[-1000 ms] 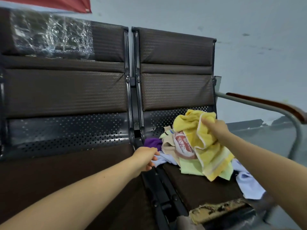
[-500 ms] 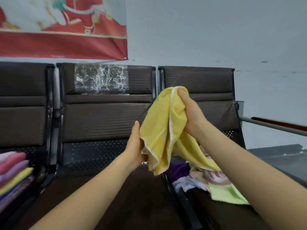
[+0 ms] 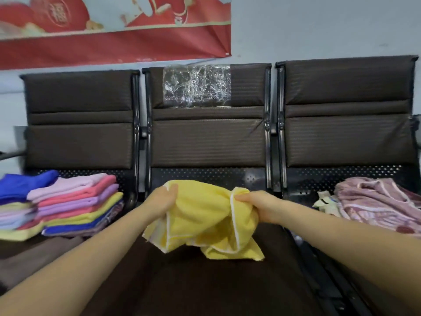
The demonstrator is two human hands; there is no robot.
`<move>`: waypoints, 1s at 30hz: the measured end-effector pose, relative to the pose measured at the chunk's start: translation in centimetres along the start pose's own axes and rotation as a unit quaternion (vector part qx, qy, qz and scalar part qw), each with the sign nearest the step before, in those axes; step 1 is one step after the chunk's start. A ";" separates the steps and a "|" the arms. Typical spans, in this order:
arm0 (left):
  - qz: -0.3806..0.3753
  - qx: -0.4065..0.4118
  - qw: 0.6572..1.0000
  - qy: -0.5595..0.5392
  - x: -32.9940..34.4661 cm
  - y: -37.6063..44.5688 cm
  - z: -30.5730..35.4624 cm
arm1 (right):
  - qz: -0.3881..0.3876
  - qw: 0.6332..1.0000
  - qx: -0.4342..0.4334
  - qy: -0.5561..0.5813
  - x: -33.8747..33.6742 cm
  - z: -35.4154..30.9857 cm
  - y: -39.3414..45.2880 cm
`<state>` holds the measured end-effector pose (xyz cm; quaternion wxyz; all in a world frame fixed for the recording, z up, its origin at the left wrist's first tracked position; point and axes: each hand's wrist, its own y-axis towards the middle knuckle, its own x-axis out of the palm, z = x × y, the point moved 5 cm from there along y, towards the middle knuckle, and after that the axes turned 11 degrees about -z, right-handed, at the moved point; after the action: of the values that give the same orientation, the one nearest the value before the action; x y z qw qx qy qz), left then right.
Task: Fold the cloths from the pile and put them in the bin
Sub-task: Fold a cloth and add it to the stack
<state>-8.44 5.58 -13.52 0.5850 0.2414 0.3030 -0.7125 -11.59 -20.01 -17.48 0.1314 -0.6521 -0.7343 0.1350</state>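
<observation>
Bench (image 3: 205, 288): 3 dark seats in a row; you're facing the middle one.
Folded stack (image 3: 75, 204): on the left seat, pink, lilac, yellow & blue layers.
Pile (image 3: 378, 201): unfolded, on the right seat, pinkish cloth on top.
Yellow cloth (image 3: 205, 215): bunched, held up over the middle seat btwn your hands.
Left hand (image 3: 163, 199): fingers grasping its left edge.
Right hand (image 3: 257, 205): fingers pinching its white-trimmed right edge.

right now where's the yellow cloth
In the head view, the yellow cloth hangs centre, over the middle seat, held between the left hand and right hand.
</observation>
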 end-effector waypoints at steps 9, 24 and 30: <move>-0.016 -0.027 0.871 -0.490 -0.5 0.7 -0.7 | -0.036 0.999 0.000 -0.006 1.4 -0.6 0.0; -0.168 -0.072 0.983 0.005 6.0 1.8 -4.4 | 0.010 0.893 0.056 -0.447 0.3 7.4 0.2; -0.247 -0.075 0.965 0.051 6.0 -0.4 -6.6 | -0.001 0.954 0.053 -0.296 -1.6 6.8 0.1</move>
<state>-10.06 6.20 -22.28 0.3906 0.1507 0.4352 -0.7971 -13.86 -21.75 -23.90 -0.0575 -0.5747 -0.7326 0.3602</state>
